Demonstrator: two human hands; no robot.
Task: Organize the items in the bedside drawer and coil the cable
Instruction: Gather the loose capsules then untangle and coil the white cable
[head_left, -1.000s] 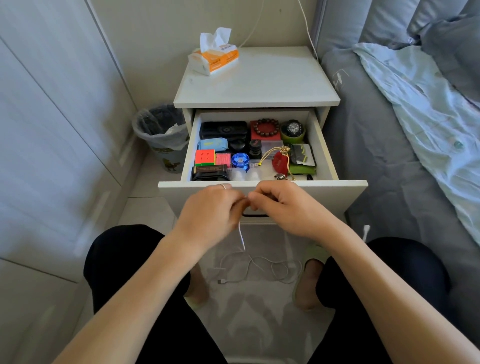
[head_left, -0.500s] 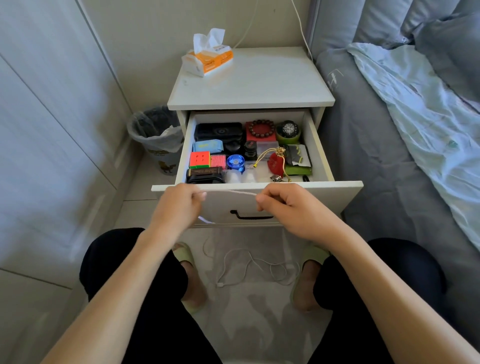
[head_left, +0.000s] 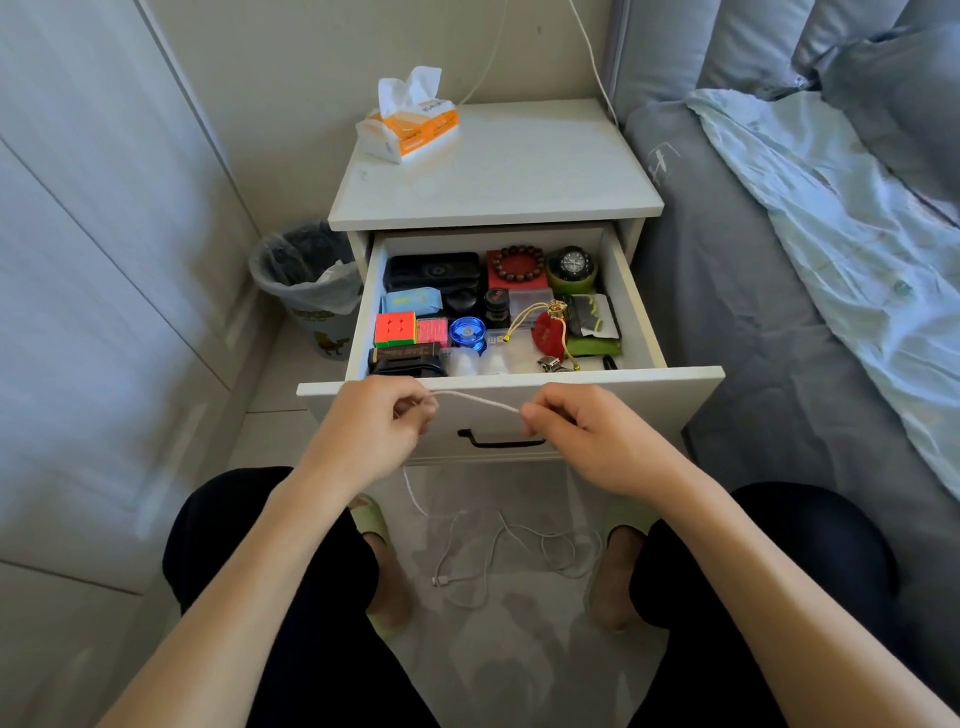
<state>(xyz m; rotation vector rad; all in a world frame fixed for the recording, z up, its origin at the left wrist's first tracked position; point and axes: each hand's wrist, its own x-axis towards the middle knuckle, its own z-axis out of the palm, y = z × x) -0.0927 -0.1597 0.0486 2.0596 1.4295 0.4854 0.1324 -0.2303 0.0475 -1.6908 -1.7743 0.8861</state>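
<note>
One white cable (head_left: 475, 401) — a short stretch pulled taut between two hands, the rest trailing down to the floor at six o'clock. Left hand (head_left: 376, 428) pinches one end of that stretch, right hand (head_left: 582, 434) pinches the other. At twelve o'clock — the open drawer (head_left: 519, 382), holding one colour cube (head_left: 396, 329), one bead bracelet (head_left: 518, 261), one watch (head_left: 571, 264).

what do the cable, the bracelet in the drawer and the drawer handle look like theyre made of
Cable: white, matte, slightly woven-looking between the hands, so perhaps braided sheath, possibly soft plastic.
Bracelet: round reddish-brown beads with a dull sheen, likely wood, though resin is possible.
Drawer handle: thin black bar, smooth, probably painted metal or plastic; the view cannot settle which.
</note>
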